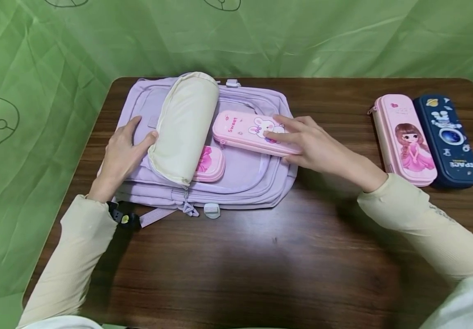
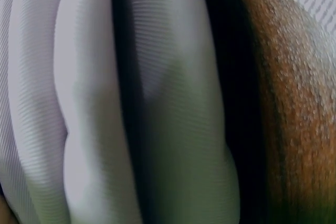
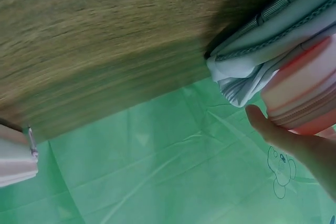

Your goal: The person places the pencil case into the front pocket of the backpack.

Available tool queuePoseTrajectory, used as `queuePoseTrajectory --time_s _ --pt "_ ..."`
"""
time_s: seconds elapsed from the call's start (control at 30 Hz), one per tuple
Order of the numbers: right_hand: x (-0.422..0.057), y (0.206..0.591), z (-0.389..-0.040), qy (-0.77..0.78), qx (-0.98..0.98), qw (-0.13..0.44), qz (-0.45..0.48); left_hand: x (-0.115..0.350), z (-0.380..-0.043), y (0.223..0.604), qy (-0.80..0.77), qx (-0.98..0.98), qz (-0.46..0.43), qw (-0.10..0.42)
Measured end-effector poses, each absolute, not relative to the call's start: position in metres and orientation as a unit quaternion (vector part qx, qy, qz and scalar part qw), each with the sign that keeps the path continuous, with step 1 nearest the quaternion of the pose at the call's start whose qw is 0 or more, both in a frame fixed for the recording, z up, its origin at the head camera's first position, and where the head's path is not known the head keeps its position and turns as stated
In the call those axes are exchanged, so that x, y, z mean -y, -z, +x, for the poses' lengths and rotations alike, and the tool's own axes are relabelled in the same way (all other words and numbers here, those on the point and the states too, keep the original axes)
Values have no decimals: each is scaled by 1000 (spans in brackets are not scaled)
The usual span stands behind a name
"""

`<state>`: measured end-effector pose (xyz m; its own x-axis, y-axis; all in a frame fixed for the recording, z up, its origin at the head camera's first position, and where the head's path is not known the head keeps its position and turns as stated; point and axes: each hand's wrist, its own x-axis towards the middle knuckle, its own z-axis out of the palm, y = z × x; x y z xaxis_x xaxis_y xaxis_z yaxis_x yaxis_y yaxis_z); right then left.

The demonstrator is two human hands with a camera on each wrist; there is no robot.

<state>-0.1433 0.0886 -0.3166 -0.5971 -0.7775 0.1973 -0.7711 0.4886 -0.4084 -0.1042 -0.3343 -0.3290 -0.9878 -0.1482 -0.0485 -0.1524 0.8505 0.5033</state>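
Note:
A lilac backpack (image 1: 244, 176) lies flat on the table, its cream-lined flap (image 1: 189, 123) folded back. Under the fold, a small pink case (image 1: 212, 164) is partly hidden. My left hand (image 1: 119, 148) rests on the backpack's left part, its thumb tip at the flap's edge and the forefinger spread away. Over the backpack's right half, my right hand (image 1: 306, 139) grips one end of a pink pencil case with a bunny (image 1: 242, 128). The right wrist view shows the thumb along that case's zipped side (image 3: 304, 108). Only lilac fabric folds (image 2: 173, 103) and table fill the left wrist view.
To the right on the wooden table (image 1: 261, 269) lie a pink pencil case with a princess (image 1: 402, 137) and a navy space pencil case (image 1: 448, 141), side by side. A green cloth (image 1: 281, 41) hangs behind the table. A strap with a black buckle (image 1: 127, 219) sticks out near the left wrist.

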Motion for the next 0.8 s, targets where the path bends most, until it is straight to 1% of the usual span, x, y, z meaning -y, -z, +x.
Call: queuePoseTrajectory --time_s 0.3,0.8 --pt "-75 321 -155 265 -831 25 -489 334 -103 329 -256 -963 -82 -1" --pt "-57 327 -160 268 -838 39 -474 333 -104 333 -247 -966 -75 -10"
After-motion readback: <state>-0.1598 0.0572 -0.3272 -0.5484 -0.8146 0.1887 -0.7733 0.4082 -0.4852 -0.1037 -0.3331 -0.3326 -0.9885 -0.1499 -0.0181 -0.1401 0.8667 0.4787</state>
